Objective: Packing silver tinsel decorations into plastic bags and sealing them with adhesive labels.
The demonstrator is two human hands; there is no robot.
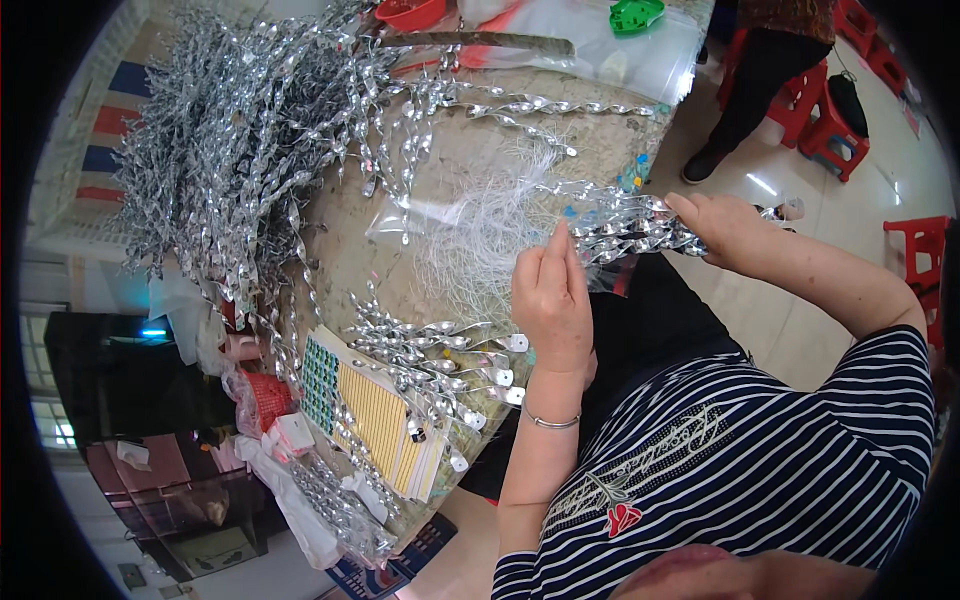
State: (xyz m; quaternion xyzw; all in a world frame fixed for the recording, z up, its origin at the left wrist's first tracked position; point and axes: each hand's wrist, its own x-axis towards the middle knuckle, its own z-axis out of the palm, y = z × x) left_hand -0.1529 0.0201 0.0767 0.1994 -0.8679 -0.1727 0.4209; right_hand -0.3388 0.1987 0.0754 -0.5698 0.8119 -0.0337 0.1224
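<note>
My right hand (728, 232) is closed around a bunch of twisted silver foil strips (625, 228). The bunch lies sideways beyond the table's near-right edge, its far ends pointing left. Just below those ends is my left hand (553, 305), fingers pressed together and pointing up; what they pinch, if anything, is too small to make out. A tangle of fine clear threads (470, 235) lies on the table left of both hands. Nearer me, more twisted silver strips (440, 355) with flat white-silver end tabs rest along the table edge.
A big heap of silver strips (240, 140) covers the far left. Sticker sheets (370, 410) lie at the table's near side, by a red basket (268, 398). Clear plastic sheeting (640, 60) and a green dish (636, 14) are at the back. Red stools (835, 130) and another person's leg (760, 100) are beyond.
</note>
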